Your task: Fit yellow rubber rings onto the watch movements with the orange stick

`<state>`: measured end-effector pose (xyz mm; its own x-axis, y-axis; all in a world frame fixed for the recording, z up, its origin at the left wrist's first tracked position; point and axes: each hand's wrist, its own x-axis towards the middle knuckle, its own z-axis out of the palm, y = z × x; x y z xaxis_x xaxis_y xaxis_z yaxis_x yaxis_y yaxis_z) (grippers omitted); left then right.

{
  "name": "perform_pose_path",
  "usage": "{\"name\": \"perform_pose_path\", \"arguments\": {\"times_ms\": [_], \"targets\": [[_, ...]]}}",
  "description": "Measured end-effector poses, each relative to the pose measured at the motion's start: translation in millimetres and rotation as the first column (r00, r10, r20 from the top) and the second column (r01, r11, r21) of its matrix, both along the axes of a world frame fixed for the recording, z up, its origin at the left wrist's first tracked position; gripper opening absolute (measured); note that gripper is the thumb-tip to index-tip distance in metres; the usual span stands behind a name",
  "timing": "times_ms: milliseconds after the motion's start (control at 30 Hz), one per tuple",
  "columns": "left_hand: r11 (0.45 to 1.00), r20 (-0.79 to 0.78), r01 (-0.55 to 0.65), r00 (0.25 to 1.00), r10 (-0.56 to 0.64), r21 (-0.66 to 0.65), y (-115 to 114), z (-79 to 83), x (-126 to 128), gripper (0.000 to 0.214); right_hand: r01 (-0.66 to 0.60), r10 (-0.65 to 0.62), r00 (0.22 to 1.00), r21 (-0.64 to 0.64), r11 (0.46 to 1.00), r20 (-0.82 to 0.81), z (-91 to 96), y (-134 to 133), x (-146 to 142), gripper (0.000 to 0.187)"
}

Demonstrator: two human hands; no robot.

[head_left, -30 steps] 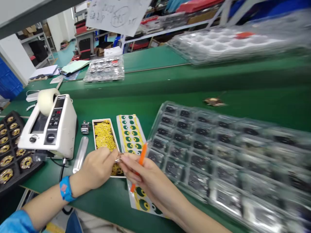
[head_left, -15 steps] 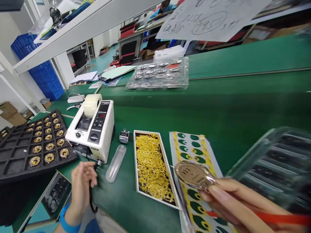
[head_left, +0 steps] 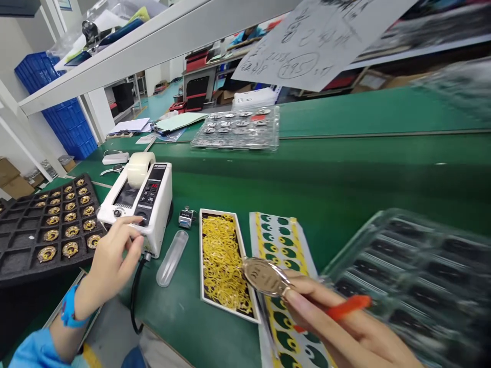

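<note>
My left hand (head_left: 117, 253) reaches to the white tape dispenser (head_left: 157, 204), its index fingertip at the round button on the front panel. The thumb stands apart and I see nothing held in that hand. Between thumb and forefinger, my right hand (head_left: 326, 317) grips an oval metal piece (head_left: 264, 277) with a shiny rim, brown face and CE mark. An orange-red strip (head_left: 349, 306) shows among the fingers of that hand; its kind is unclear. Below the hand lies a sheet of green and yellow stickers (head_left: 286, 240). Beside it stands a white box (head_left: 201, 255) of thin yellow pieces.
Left stands a black foam tray (head_left: 23, 255) with gold round parts. A tally counter (head_left: 186, 218) and a clear plastic case (head_left: 172, 258) lie mid-table. Clear trays stand at right (head_left: 368, 230) and back (head_left: 268, 140). A shelf edge (head_left: 115, 59) crosses overhead, a paper (head_left: 299, 56) hanging from it.
My left hand has risen from below the tape dispenser to its front button. My right hand, still gripping the oval piece, has shifted left towards the yellow box. The view has turned slightly.
</note>
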<state>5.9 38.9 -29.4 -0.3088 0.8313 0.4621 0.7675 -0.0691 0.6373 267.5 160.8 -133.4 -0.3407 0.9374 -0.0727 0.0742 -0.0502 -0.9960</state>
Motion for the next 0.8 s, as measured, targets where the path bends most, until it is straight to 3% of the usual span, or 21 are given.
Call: {"name": "perform_pose_path", "arguments": {"times_ms": [33, 100, 200, 300, 367, 567, 700, 800], "targets": [[0.997, -0.105, 0.022, 0.994, -0.029, -0.071, 3.3, 6.4, 1.3, 0.016, -0.035, 0.035, 0.999, -0.037, 0.999, 0.010, 3.2, -0.6, 0.0, 0.048], [0.994, -0.168, 0.024, 0.985, -0.043, -0.109, 11.6, 17.0, 5.2, 0.017, -0.113, 0.114, 0.993, -0.100, 0.989, 0.009, 9.6, -2.4, 0.1, 0.050], [0.981, -0.071, 0.178, 0.980, -0.183, -0.074, 27.3, 25.6, 18.1, 0.020, -0.190, 0.186, 0.981, -0.122, 0.974, -0.046, 18.5, -5.2, -0.7, 0.045], [0.853, 0.194, 0.503, 0.858, -0.475, -0.137, 45.7, 20.2, 38.0, 0.023, -0.250, 0.231, 0.963, -0.140, 0.958, -0.137, 25.3, -6.5, -3.3, 0.043], [0.760, 0.333, 0.621, 0.769, -0.545, -0.191, 57.6, 8.8, 50.9, 0.025, -0.287, 0.261, 0.948, -0.132, 0.949, -0.184, 28.3, -6.0, -5.0, 0.043], [0.705, 0.456, 0.659, 0.728, -0.512, -0.260, 77.7, -28.1, 64.2, 0.031, -0.359, 0.329, 0.918, -0.114, 0.926, -0.224, 31.4, -2.8, -5.9, 0.047], [0.667, 0.541, 0.696, 0.681, -0.494, -0.266, 80.7, -38.3, 61.5, 0.034, -0.389, 0.357, 0.908, -0.124, 0.913, -0.219, 30.2, -1.2, -5.3, 0.048], [0.673, 0.557, 0.685, 0.686, -0.467, -0.280, 82.2, -42.2, 61.6, 0.035, -0.401, 0.372, 0.905, -0.123, 0.908, -0.208, 28.0, 0.3, -5.2, 0.049]]}}
